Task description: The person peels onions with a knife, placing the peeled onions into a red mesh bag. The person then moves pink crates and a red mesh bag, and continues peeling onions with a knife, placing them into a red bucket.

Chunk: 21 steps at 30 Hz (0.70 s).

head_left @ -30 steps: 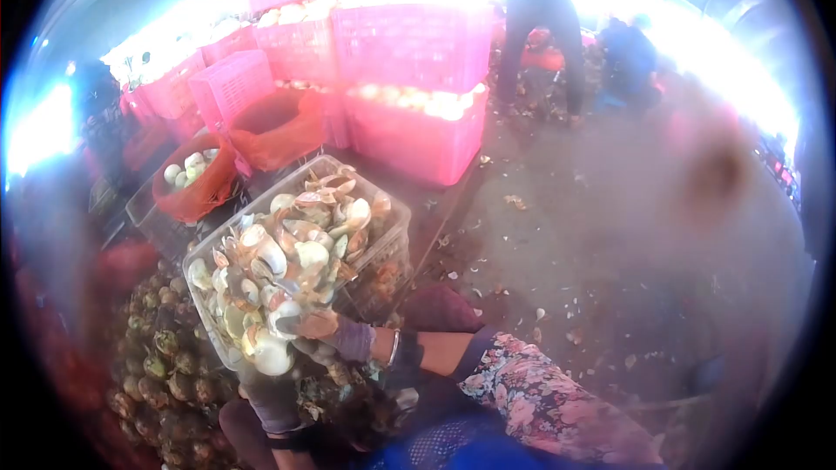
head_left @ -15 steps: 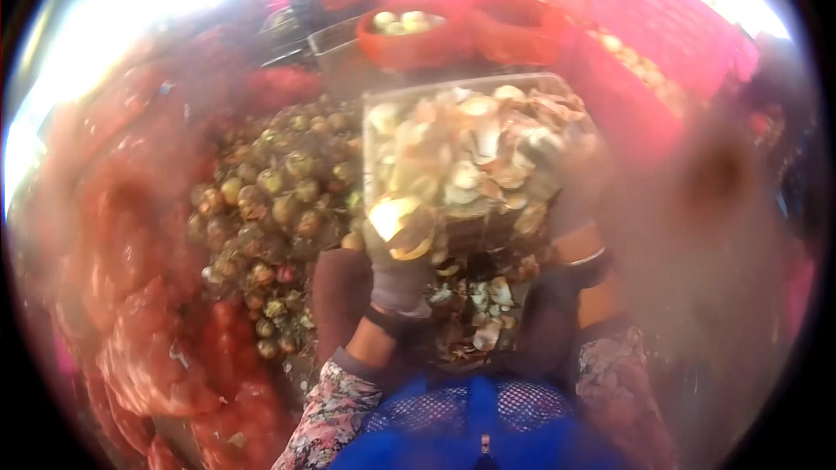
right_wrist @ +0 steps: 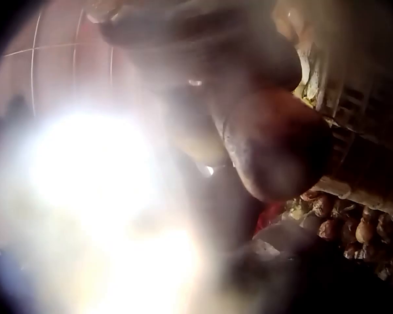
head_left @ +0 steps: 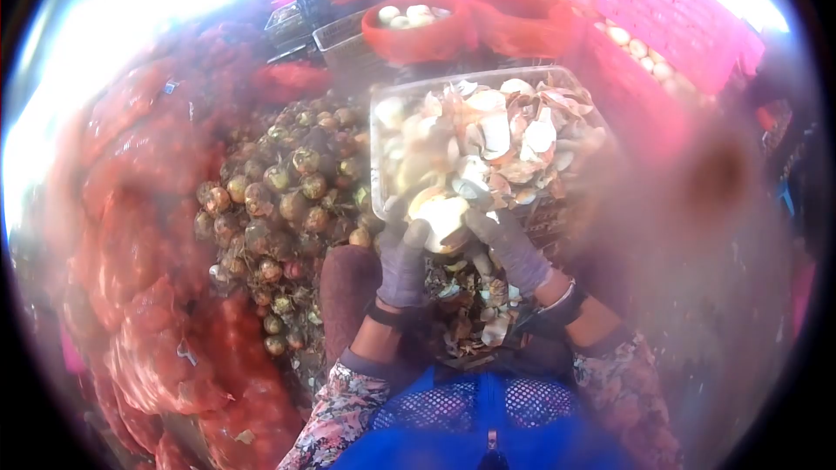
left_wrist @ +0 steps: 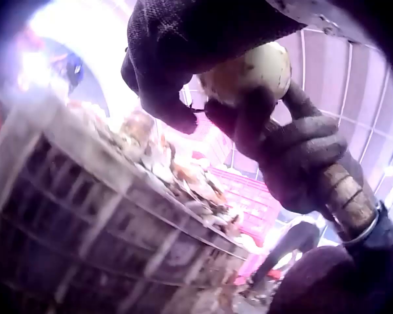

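- Pale onion (head_left: 442,219) up between both hands, by the near side of a crate (left_wrist: 105,222).
- Left grip (head_left: 402,265): gloved fingers curled round the onion, thumb pressing on it. Right grip (head_left: 515,257): clamped on the opposite side.
- Likeliest trouble, I judge, a slip: round, smooth-looking thing, gloved fingers. One side easing off could roll it into the peels (head_left: 514,135) or drop it on the scraps (head_left: 492,326) between the knees (head_left: 348,287).
- Squeezing hard might bruise it.
- Blade in either hand? Cannot tell. If so, thumbs so close risk a nick.
- Crate heaped high; a knuckle knocking it could spill peels.
- Around: brown onions (head_left: 292,196) piled at left, red mesh bags (head_left: 148,296) outside them. Beyond the crate, a red tub (head_left: 409,45) with pale onions, second tub (head_left: 522,35) beside it, pink crates (head_left: 670,17) to the right.
- In the way: crate and its heap, between hands and tubs. Haze clouds the head view's right side; glare swamps much of the right wrist view.
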Available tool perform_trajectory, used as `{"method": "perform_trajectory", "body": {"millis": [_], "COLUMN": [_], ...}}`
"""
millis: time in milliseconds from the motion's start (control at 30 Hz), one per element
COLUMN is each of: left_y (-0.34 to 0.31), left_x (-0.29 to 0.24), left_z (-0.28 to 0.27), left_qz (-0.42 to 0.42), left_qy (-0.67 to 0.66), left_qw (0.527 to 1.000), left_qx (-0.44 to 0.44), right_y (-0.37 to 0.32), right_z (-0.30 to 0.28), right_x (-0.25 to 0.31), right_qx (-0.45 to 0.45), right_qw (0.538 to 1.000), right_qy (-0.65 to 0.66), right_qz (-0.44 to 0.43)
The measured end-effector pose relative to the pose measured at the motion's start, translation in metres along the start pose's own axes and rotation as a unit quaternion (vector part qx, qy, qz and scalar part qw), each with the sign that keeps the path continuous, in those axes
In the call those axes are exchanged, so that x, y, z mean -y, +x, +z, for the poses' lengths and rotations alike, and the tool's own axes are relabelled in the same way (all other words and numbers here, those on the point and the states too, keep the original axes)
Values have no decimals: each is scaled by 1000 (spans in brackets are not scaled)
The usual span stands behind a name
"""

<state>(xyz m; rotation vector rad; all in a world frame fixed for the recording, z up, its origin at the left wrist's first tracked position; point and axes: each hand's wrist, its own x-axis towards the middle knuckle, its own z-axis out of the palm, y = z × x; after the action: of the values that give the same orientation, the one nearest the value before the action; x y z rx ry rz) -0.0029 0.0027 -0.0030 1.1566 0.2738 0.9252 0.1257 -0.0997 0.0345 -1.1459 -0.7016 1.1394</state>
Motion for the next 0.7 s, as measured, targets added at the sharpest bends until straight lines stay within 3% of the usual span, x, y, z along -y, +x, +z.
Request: {"method": "perform_trajectory", "body": {"millis": [33,200,233,300,400,700], "left_y": [-1,-5,-5,-5,-5,-5], "left_x": [-11,3,5,11,1,15], "left_z": [4,3,1,-4,-1,-3], "left_qz": [33,34,31,25,-34,113], "left_qy": [57,113,127,155,66,244], "left_qw": [998,993,991,988,996,961], "left_qx": [-19,2,-1,-8,-40,-60], "right_y": [1,2,4,11,0,0], "right_z": [-3,-9,-11,-15,-12,-12], "right_x": [-1,-9,-16,-29,-20,-28], "right_qx": [-12,-103,-110,-115,-83,-41], "right_qw": [1000,984,955,831,868,860], "right_qy": [-12,-140,-235,-406,-405,-477], "right_qz": [4,-28,-144,-363,-277,-177]}}
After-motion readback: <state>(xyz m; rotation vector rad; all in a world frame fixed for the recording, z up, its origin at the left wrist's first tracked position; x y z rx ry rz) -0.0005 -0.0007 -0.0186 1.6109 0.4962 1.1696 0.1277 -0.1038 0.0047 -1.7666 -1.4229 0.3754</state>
